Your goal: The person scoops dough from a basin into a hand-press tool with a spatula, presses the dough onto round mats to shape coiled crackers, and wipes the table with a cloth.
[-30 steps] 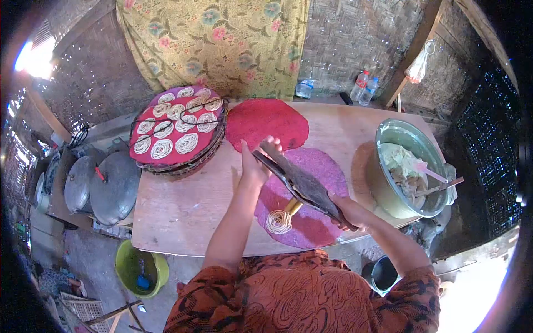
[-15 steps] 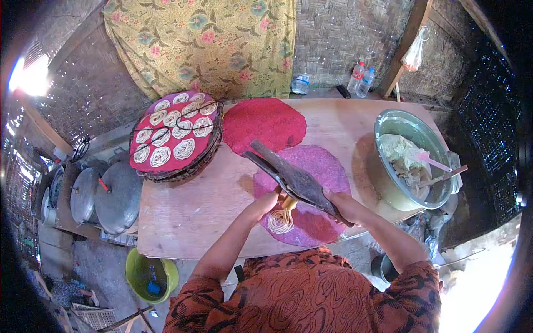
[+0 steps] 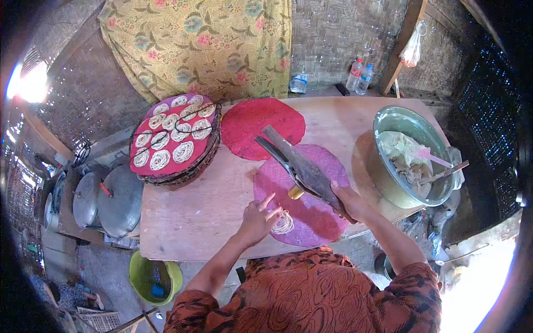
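My right hand (image 3: pixel 351 203) grips the handle end of a dark wooden dough press (image 3: pixel 311 180), held tilted above the purple round mat (image 3: pixel 327 161). A brass-coloured cylinder (image 3: pixel 295 192) sticks out from the press's underside. My left hand (image 3: pixel 259 218) is off the press, its fingers apart. Its fingertips are beside a coiled nest of pale dough strands (image 3: pixel 283 223) on the mat's near left part; whether they touch it I cannot tell. A red round mat (image 3: pixel 264 127) lies just behind the purple one.
On the left, a round woven tray (image 3: pixel 189 171) carries a red mat with several dough nests. A green basin (image 3: pixel 383 161) of pale dough, with a pink-handled tool (image 3: pixel 436 158), stands on the right. Lidded pots (image 3: pixel 121 194) and a lime-green tub (image 3: pixel 176 277) are left of the table (image 3: pixel 183 227).
My left hand has let go of the press and drawn back left, its fingers now spread by the nest. The strands hanging from the cylinder have come away. My right hand keeps its hold.
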Demonstrator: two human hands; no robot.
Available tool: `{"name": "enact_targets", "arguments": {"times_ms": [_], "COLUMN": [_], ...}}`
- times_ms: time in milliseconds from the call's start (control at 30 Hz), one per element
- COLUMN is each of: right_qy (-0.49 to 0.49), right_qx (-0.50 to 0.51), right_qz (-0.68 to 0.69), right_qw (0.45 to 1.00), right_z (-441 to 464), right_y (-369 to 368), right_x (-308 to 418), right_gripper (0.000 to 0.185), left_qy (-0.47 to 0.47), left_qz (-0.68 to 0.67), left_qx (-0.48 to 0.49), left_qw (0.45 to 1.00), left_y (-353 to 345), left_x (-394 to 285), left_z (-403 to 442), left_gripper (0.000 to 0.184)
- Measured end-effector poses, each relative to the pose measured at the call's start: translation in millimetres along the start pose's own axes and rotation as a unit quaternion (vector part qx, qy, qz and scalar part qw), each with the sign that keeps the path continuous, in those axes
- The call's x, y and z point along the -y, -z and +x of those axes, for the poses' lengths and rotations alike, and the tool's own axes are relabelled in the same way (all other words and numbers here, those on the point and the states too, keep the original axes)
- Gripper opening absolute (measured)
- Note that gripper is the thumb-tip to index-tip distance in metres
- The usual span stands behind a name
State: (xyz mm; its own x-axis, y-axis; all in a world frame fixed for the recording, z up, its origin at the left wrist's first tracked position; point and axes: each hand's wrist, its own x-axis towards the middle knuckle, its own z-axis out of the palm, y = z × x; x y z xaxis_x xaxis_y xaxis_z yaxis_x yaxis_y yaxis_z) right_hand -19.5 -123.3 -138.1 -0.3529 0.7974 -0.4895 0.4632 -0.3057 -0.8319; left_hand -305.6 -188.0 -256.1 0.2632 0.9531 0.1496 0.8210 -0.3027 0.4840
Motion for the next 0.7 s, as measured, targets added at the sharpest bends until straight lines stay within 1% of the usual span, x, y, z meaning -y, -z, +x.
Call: {"name": "enact_targets", "arguments": {"times_ms": [33, 100, 133, 200, 233, 267, 300, 333, 400, 533, 600, 633, 700], "right_qy": [0.005, 0.009, 0.018, 0.026, 0.01, -0.005, -0.003, 0.01, 0.023, 0.025, 0.025, 0.026, 0.028], "right_qx": [-0.005, -0.009, -0.028, -0.046, -0.04, -0.034, -0.036, -0.031, -0.027, -0.037, -0.043, -0.048, -0.051], "right_qz": [-0.004, -0.008, -0.009, -0.01, -0.005, 0.0, -0.001, -0.008, -0.016, -0.009, 0.002, 0.02, 0.039], "right_qw": [1.0, 1.0, 0.999, 0.999, 0.999, 0.999, 0.999, 0.999, 0.999, 0.999, 0.999, 0.998, 0.998], "right_z": [-1.1, -1.3, -0.5, 0.3, 0.5, 0.4, -0.4, -2.1, -6.2, -12.4, -11.6, -8.4, -4.2], "right_y": [0.3, 0.1, -0.5, -0.8, -0.3, 0.9, 1.9, 2.2, 2.3, 1.6, 2.4, 3.2, 2.3], "right_x": [-0.1, -2.1, -4.4, -7.0, -7.5, -6.9, -6.4, -6.6, -5.9, -7.7, -14.5, -20.8, -26.2], "right_gripper": [0.063, 0.066, 0.066, 0.067, 0.067, 0.067, 0.067, 0.067, 0.068, 0.067, 0.067, 0.066, 0.065], "left_qy": [0.0, -0.017, -0.016, 0.0, 0.0, -0.021, -0.044, -0.045, -0.099, -0.116, -0.091, -0.09, -0.104], "left_qz": [0.0, 0.107, 0.107, 0.039, 0.039, 0.044, 0.049, 0.049, 0.085, 0.113, 0.146, 0.146, 0.087], "left_qx": [0.0, -0.012, -0.011, -0.088, -0.089, -0.074, -0.059, -0.06, -0.043, -0.035, -0.042, -0.041, -0.071], "left_qw": [1.0, 0.994, 0.994, 0.995, 0.995, 0.996, 0.996, 0.996, 0.991, 0.986, 0.984, 0.984, 0.988], "left_y": [3.9, 10.5, 5.0, -8.0, -10.4, -12.2, -11.9, -11.6, -9.1, 5.7, 14.4, 13.0, 7.8], "left_x": [-2.9, -8.0, -3.9, 4.5, 5.9, 7.7, 8.6, 9.7, 10.7, 7.7, 5.7, 6.2, 9.6], "left_z": [-4.1, -10.0, -8.2, 1.7, 5.6, 11.3, 17.1, 21.2, 27.6, 29.9, 29.7, 29.1, 27.4], "left_gripper": [0.037, 0.033, 0.033, 0.031, 0.031, 0.029, 0.028, 0.028, 0.024, 0.023, 0.021, 0.021, 0.018]}}
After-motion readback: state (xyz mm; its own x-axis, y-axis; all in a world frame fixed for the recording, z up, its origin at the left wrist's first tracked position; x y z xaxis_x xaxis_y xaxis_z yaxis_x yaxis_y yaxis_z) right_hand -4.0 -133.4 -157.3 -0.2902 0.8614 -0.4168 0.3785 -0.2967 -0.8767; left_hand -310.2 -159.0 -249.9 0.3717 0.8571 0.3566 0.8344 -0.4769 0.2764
